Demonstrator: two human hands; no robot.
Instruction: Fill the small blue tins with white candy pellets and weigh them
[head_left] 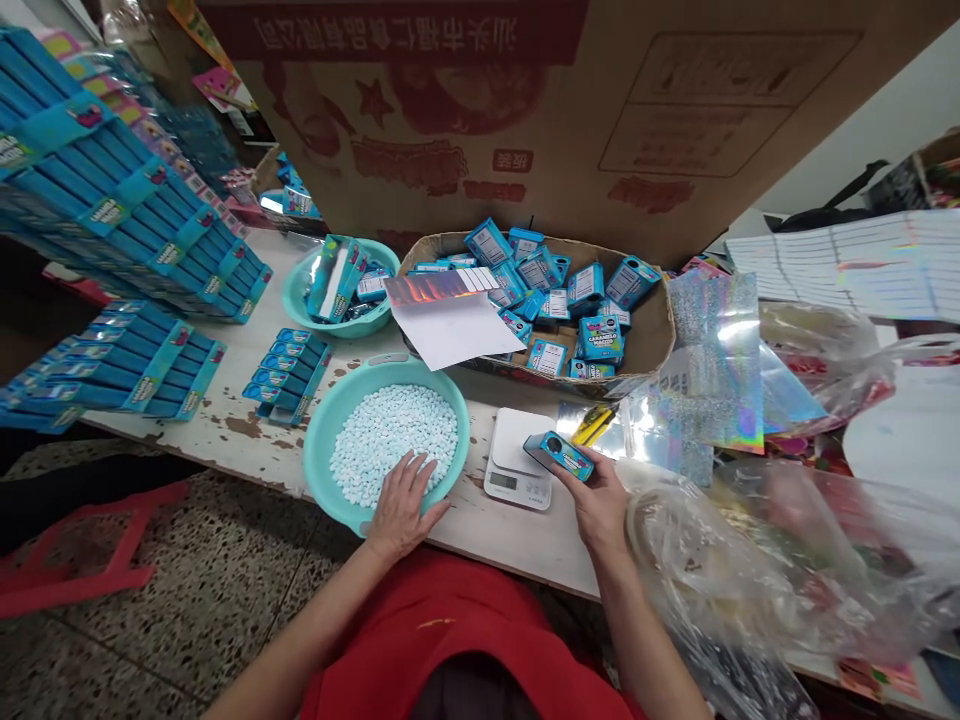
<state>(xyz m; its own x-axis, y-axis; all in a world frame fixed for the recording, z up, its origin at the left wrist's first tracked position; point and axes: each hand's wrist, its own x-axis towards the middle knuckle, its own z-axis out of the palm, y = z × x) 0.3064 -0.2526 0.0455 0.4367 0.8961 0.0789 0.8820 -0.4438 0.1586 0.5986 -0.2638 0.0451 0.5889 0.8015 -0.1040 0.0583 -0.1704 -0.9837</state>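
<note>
My left hand (406, 503) lies over the near side of a turquoise basin (316, 455), its fingers stretched out and touching small white candies (397, 430). My right hand (602, 497) is closed around a small blue candy box (568, 456), tilted, with a round dark opening in the face turned up. The box is held just over the right edge of a white digital scale (517, 443), whose display is too small to read. A yellow cutter (594, 425) lies behind the box.
A cut-down carton (651, 350) behind the scale holds several blue boxes, with a white sheet (457, 330) across its left edge. A smaller turquoise basin (367, 322) and stacked blue display trays (112, 220) stand left. Clear plastic bags (697, 560) crowd the right; a big carton (480, 110) rises behind.
</note>
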